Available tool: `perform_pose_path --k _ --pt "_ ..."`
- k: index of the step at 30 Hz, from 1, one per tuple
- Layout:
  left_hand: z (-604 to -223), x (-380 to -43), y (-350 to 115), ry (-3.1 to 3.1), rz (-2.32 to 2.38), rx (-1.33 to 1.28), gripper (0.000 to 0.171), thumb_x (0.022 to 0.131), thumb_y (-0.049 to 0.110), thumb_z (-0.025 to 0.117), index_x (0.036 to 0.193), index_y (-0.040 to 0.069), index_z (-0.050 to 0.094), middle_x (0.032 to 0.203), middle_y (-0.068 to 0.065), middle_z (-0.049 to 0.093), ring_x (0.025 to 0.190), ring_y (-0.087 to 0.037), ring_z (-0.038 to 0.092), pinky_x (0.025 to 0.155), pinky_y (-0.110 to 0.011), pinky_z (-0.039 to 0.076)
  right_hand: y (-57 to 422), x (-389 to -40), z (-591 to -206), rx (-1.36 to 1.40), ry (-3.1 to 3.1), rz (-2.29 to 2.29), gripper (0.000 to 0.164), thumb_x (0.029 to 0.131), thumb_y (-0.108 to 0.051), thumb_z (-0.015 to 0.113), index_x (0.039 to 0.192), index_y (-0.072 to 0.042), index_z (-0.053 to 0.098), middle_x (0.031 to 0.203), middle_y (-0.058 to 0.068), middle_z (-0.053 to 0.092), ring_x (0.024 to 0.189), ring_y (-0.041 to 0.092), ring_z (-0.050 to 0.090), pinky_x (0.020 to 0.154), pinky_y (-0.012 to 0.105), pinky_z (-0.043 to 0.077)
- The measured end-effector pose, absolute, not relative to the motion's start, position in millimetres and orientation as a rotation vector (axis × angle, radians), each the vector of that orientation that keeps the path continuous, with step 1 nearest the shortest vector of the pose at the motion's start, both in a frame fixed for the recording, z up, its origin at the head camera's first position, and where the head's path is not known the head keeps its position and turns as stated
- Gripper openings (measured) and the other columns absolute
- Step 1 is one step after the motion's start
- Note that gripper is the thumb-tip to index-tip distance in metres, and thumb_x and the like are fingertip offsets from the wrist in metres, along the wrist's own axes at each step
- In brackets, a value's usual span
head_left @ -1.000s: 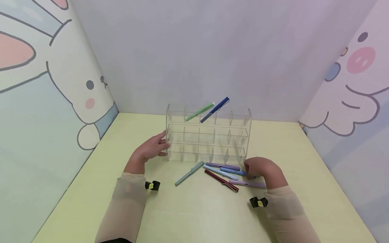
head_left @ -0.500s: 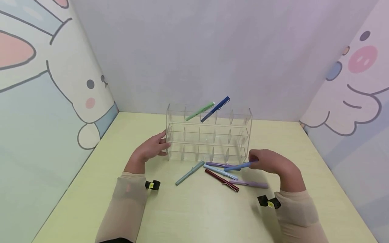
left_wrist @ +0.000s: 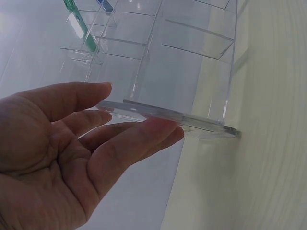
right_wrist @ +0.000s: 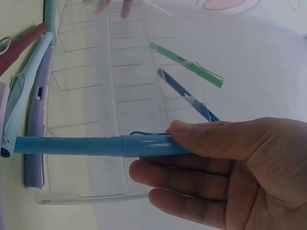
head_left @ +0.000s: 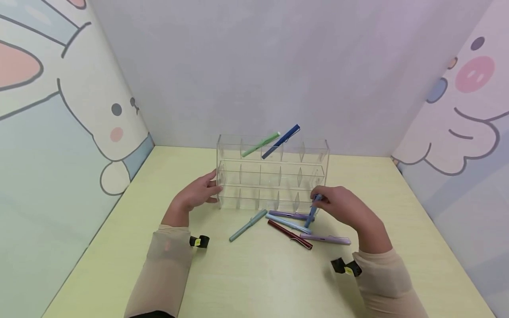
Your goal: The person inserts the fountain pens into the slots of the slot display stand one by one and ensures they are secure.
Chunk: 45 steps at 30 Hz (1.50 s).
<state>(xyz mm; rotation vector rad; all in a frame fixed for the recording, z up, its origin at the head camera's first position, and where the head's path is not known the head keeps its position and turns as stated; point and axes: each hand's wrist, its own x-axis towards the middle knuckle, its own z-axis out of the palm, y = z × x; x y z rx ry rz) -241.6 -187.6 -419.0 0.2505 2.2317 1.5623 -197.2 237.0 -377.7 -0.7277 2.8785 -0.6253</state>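
A clear acrylic pen rack (head_left: 270, 180) with three tiers of compartments stands mid-table. My left hand (head_left: 197, 192) is at its left side panel; in the left wrist view the fingertips (left_wrist: 160, 127) touch the panel with the fingers extended. My right hand (head_left: 339, 205) pinches a blue capped pen (right_wrist: 96, 146) near its clip end, in front of the rack's right end. The pen's other end points down over the loose pens. In the top tier lean a green pen (head_left: 260, 145) and a dark blue pen (head_left: 280, 142).
In front of the rack lie a grey-green pen (head_left: 247, 226), a purple pen (head_left: 287, 215), a light blue pen (head_left: 289, 224), a dark red pen (head_left: 289, 234) and a lilac pen (head_left: 326, 239). A grey wall (head_left: 254, 75) stands behind, with cartoon-printed walls on both sides.
My right hand has lifted the blue pen off the table, then moved left toward the rack while the pen swung from nearly level to steep. My left hand has stayed at the rack.
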Motion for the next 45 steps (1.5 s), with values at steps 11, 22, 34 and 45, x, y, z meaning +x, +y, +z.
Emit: perform_pose_path --k 11,22,34,45 --pt "-419 -242 -188 2.217 1.575 0.263 0.074 0.103 0.018 0.052 0.159 0.029 0.006 0.152 -0.022 0.039 0.137 -0.038 0.043 0.098 -0.045 0.053 234 -196 -378 -0.724 2.837 -0.719 0.017 0.097 -0.018 0.062 0.114 -0.016 0.061 0.097 -0.004 0.069 0.089 0.013 0.066 0.079 0.039 0.058" --pt "-419 -240 -188 2.218 1.584 0.257 0.073 0.103 0.017 0.052 0.159 0.029 0.007 0.151 -0.023 0.04 0.135 -0.039 0.045 0.097 -0.044 0.054 240 -195 -370 -0.927 2.968 -0.911 0.017 0.1 -0.02 0.059 0.113 -0.027 0.066 0.1 -0.011 0.069 0.086 0.01 0.064 0.075 0.032 0.057" --pt "-416 -240 -187 2.23 1.571 0.253 0.074 0.103 0.018 0.052 0.159 0.027 0.005 0.152 -0.023 0.039 0.135 -0.039 0.046 0.096 -0.043 0.055 242 -193 -364 -0.995 2.783 -1.421 0.018 0.098 -0.008 0.059 0.115 -0.013 0.063 0.104 0.006 0.073 0.085 0.015 0.073 0.08 0.021 0.059" --pt "-418 -241 -188 2.218 1.575 0.275 0.073 0.104 0.016 0.05 0.159 0.026 0.004 0.153 -0.024 0.037 0.137 -0.04 0.042 0.098 -0.045 0.053 244 -191 -360 -1.029 2.384 -1.751 0.02 0.096 0.003 0.057 0.116 0.002 0.058 0.107 0.018 0.069 0.087 0.026 0.073 0.079 0.036 0.061"
